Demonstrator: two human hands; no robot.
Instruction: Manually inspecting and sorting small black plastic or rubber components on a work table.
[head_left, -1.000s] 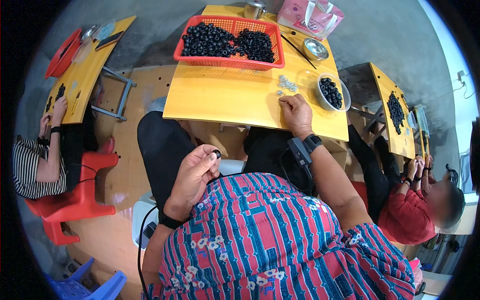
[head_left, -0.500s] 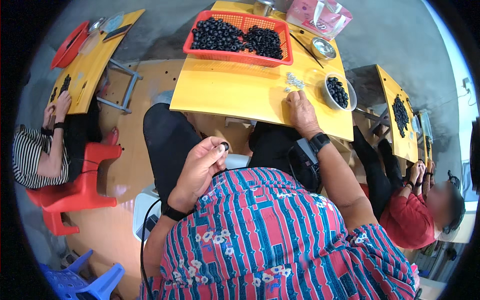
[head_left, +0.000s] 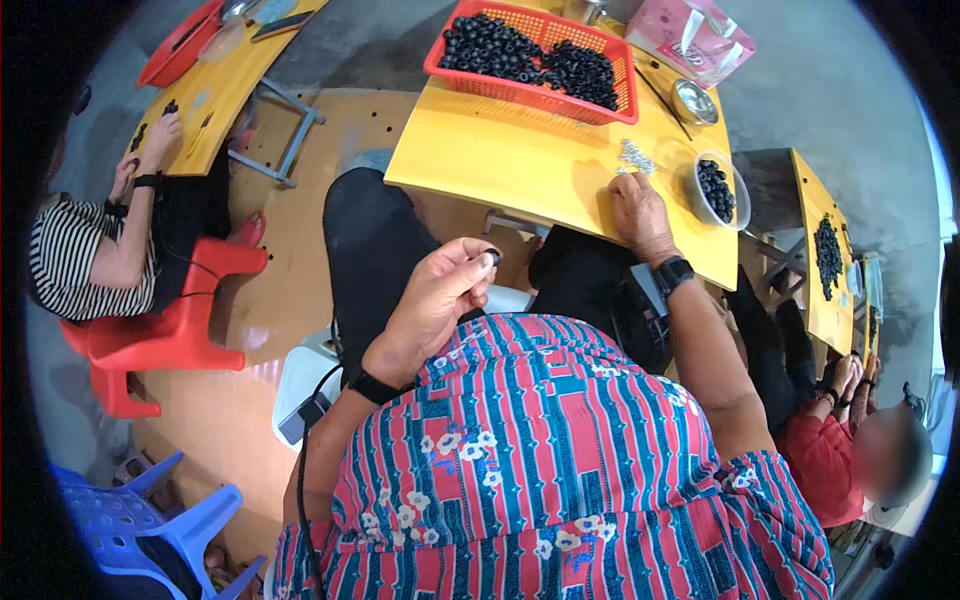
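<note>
My left hand (head_left: 440, 295) is raised over my lap, closed, and pinches a small black ring-shaped piece (head_left: 492, 256) between thumb and forefinger. On the yellow table (head_left: 500, 150), near its front edge, rests my right hand (head_left: 643, 215) with its fingers bent together. Its fingertips meet the tabletop just in front of a little pile of small silver pieces (head_left: 635, 158); whatever they may hold is hidden. Right of that hand, a clear round tub (head_left: 740, 205) contains black round pieces (head_left: 715, 190).
A red basket (head_left: 500, 90) full of black pieces stands at the far edge. Beside it are a dark rod (head_left: 663, 103), a metal bowl (head_left: 694, 103) and a pink bag (head_left: 690, 40). Co-workers sit at yellow tables left and right. A blue stool (head_left: 150, 520) stands lower left.
The whole scene has shifted in the picture, the table moving up and to the right. Both hands keep nearly the same pose, the left still pinching the black ring-shaped piece.
</note>
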